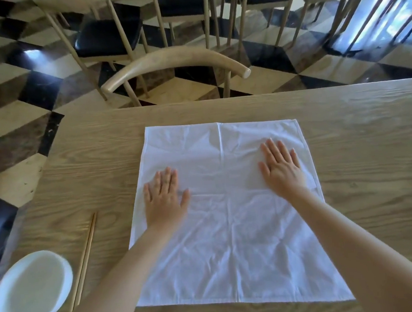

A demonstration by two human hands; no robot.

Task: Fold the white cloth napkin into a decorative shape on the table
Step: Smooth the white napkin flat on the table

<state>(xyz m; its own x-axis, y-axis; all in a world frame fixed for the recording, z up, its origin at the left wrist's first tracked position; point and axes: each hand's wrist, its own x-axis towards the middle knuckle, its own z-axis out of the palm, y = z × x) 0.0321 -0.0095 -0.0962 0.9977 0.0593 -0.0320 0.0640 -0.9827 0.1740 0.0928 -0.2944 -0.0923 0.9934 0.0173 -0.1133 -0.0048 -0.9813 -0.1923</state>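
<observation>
Head view: looks down over a pale wood-grain table [344, 126] towards a chequered floor of black, cream and brown tiles [13, 101].
Table: its far edge runs across the frame just beyond the napkin, and its left edge slants down past the dish. Bare wood lies to the right of the napkin, with a narrower strip between the napkin and the far edge.
Napkin: the white square cloth napkin [229, 227] lies flat and unfolded in the middle of the table. It is creased, with one line running from far hem to near hem and another crossing under the hands. All four hems show, and the far hem is parallel to the table's far edge.
Chairs: a light wooden chair with a curved back rail [174, 60] stands just beyond the far edge, opposite the napkin. Similar chairs with dark seats [108, 36] stand further back.
Dish: a white round shallow dish [31, 292], blurred, sits at the near left, well apart from the napkin.
Left hand [165, 199]: flat, palm down, fingers straight, resting on the napkin near its left hem.
Right hand [282, 168]: flat, palm down, fingers straight, resting on the napkin near its right hem, farther out than the left.
Chopsticks: a pair of thin light wooden chopsticks [85, 259] lies between dish and napkin, just beside the dish's rim.
</observation>
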